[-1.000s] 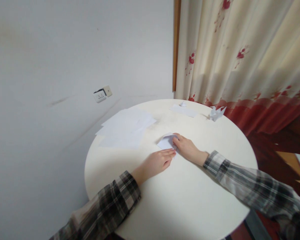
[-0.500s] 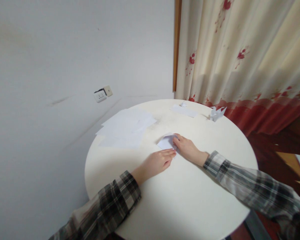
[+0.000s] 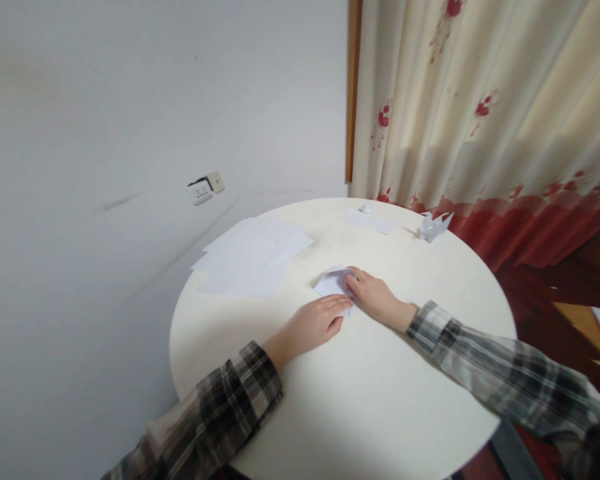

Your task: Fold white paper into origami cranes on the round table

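Observation:
A small folded white paper lies near the middle of the round white table, one flap raised at its far side. My right hand is closed on its right part, the fingers curled over the edge. From the left, my left hand rests on the near edge of the paper, fingers together and thumb slightly below them. Its fingertips touch the paper close to the right fingertips and cover part of it. A small corner of the paper shows beside the left fingertips.
Loose white sheets are spread at the table's far left. Toward the back lie a sheet with a small folded piece and, farther right, a larger folded paper figure. A wall and a curtain stand behind the table.
The fingers of my left hand have shifted slightly up over the paper's near edge, and the thumb stands a little more apart. My right hand and the paper look nearly unmoved.

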Demonstrator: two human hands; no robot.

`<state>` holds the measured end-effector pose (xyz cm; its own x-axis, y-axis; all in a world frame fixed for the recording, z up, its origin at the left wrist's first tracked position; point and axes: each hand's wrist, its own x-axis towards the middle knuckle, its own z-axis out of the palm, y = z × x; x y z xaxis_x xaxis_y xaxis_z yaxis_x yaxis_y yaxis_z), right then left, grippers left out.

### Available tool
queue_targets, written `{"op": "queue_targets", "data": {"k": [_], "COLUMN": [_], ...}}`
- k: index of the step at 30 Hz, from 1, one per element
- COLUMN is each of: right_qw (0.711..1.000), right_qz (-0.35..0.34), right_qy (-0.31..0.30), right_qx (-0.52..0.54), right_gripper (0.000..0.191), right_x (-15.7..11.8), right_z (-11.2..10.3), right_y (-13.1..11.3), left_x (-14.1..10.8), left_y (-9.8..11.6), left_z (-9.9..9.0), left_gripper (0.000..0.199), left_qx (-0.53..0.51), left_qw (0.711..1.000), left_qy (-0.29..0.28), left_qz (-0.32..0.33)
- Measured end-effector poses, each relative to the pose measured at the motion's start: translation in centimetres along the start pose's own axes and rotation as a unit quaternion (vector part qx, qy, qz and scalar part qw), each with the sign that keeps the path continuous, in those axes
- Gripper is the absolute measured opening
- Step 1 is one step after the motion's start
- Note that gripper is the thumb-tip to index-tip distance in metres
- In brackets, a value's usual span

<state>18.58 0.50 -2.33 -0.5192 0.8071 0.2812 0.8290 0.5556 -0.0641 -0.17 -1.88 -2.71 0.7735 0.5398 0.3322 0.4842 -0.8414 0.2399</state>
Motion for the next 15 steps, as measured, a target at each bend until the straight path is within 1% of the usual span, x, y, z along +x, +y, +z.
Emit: {"op": "queue_targets", "data": {"k": [6,15], "right_qw": [1.0,1.0], "right_qz": [0.001,0.005], "right_qy": [0.002,0.001], "right_qx": [0.001,0.006], "right_gripper": [0.018,0.017], "right_x": [0.05,0.04], "right_z": [-0.07,0.01], "right_y": [-0.02,-0.06], "left_x": [0.0,0.0], "left_y": [-0.21,-0.17], "left_z": [0.25,-0.01], "left_gripper": [0.031,0.03], "left_qx": [0.023,0.027], "left_qw": [1.0,0.999], "left_qy": [-0.009,-0.029], "left_qz": [0.018,0.029]}}
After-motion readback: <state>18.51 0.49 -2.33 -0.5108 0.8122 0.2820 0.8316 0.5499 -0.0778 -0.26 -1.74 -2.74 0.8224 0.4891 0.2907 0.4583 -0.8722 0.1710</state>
